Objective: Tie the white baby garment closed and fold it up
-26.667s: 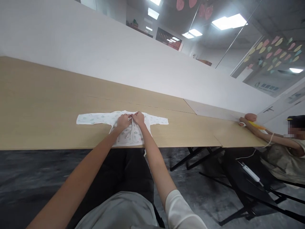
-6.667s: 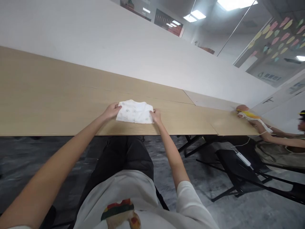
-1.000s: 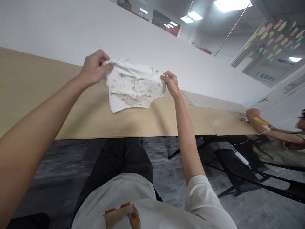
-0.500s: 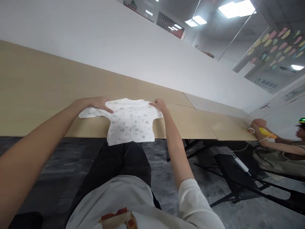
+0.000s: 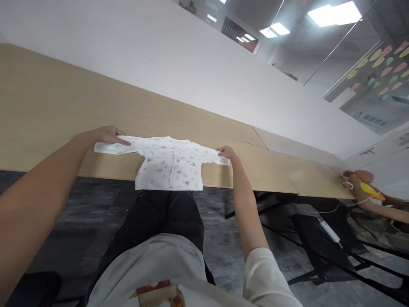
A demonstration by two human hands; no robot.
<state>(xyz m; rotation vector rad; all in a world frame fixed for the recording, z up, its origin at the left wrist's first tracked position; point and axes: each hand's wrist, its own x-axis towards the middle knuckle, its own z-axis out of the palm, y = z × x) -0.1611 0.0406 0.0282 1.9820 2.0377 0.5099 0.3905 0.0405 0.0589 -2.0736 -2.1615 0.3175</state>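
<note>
Out on the sleeves (image 5: 105,147), the left hand (image 5: 110,135) and right hand (image 5: 227,154) each have thumb and fingers pinched on fabric. Looks like the spreading-out step to me; next probably calls for smoothing. The tiny white shirt (image 5: 172,164) has scattered little prints (image 5: 187,183), lies pretty flat, hem (image 5: 190,188) right around the near edge of the table (image 5: 64,98).

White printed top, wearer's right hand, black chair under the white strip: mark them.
White printed top (image 5: 179,164): head view, middle of the front.
Wearer's right hand (image 5: 228,153): head view, its back.
Black chair (image 5: 313,238): head view, bare part of the seat.
</note>
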